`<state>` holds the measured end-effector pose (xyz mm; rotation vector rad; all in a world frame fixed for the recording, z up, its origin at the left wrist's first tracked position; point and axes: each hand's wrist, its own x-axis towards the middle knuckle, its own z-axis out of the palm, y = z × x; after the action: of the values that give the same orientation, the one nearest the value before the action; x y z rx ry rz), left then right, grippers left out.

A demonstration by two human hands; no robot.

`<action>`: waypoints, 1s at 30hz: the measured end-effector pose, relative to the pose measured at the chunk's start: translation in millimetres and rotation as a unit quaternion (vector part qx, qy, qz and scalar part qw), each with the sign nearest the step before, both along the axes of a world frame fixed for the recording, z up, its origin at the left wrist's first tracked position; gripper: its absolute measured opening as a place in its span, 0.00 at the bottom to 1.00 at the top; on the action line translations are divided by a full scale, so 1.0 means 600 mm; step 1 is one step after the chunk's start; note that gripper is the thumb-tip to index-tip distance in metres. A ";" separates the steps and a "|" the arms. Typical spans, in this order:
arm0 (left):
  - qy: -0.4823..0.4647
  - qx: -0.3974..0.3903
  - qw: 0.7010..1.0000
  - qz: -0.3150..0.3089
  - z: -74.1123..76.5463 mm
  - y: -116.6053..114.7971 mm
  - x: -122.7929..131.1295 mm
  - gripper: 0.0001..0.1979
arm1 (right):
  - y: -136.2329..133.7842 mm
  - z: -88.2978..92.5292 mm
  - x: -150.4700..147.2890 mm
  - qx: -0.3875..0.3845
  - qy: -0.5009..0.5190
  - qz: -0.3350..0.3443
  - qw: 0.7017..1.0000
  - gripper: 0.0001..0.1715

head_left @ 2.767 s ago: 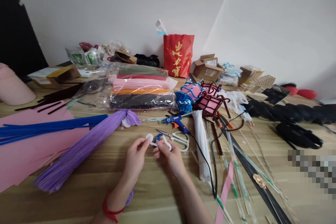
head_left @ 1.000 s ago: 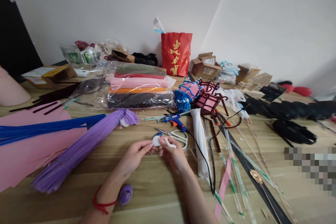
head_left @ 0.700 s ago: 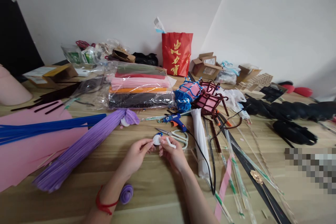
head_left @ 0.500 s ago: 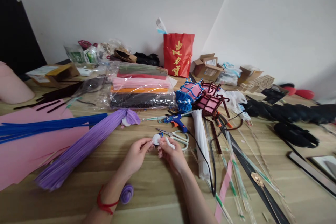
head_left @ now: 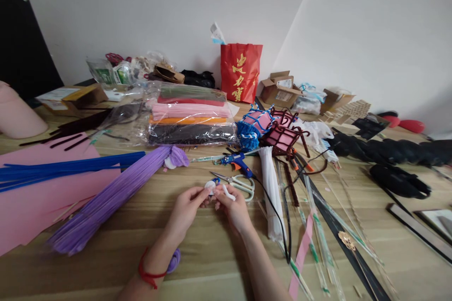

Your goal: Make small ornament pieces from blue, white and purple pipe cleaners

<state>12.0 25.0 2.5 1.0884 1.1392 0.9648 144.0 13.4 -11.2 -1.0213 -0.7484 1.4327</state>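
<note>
A white pipe cleaner (head_left: 210, 185), wound into a small flat coil, is between my two hands at the middle of the table. My left hand (head_left: 188, 203) pinches the coil with thumb and forefinger. My right hand (head_left: 232, 209) is closed on the same pipe cleaner, and its loose white end sticks out over the fingers. Just beyond the fingertips lie white-handled scissors (head_left: 243, 182). A rolled purple pipe cleaner coil (head_left: 173, 261) rests beside my left wrist, partly hidden by it. The fingertips cover some of the work.
A blue glue gun (head_left: 240, 164) with a black cord lies past the scissors. Purple stems (head_left: 116, 200) are at left, a white bundle (head_left: 272, 197) at right. Behind stand bagged coloured stems (head_left: 190, 113), small lanterns (head_left: 280, 138) and a red bag (head_left: 241, 73).
My left hand and forearm have shifted slightly right, the thumb now over the lower part of the white coil. The wrist covers more of the purple coil.
</note>
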 end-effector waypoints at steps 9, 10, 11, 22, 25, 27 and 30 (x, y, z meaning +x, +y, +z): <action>0.065 0.044 0.997 0.015 -0.010 0.006 -0.008 0.17 | 0.006 0.006 0.020 0.020 -0.095 -0.021 0.995 0.14; 0.089 0.059 0.994 0.006 -0.011 0.005 -0.007 0.17 | 0.006 0.005 0.023 0.026 -0.125 -0.030 0.991 0.13; 0.116 0.075 0.990 0.002 -0.012 0.003 -0.004 0.17 | 0.005 0.004 0.025 0.032 -0.157 -0.045 0.986 0.13; 0.118 0.063 0.984 -0.120 -0.002 -0.008 0.004 0.16 | 0.006 0.007 0.034 -0.013 -0.115 -0.039 0.992 0.15; 0.074 0.043 0.987 -0.134 0.003 -0.007 0.001 0.16 | 0.006 0.008 0.032 -0.035 -0.073 -0.030 0.996 0.17; 0.070 0.040 0.991 -0.109 0.002 -0.005 -0.001 0.16 | 0.005 0.006 0.028 -0.039 -0.080 -0.042 0.995 0.19; 0.074 0.037 0.996 -0.041 -0.004 -0.001 -0.002 0.15 | 0.003 0.002 0.019 -0.043 -0.081 -0.047 0.995 0.18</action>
<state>11.0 24.2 -0.2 1.2751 1.1757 0.8792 155.2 15.0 -9.8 -1.2359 -0.7503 1.3224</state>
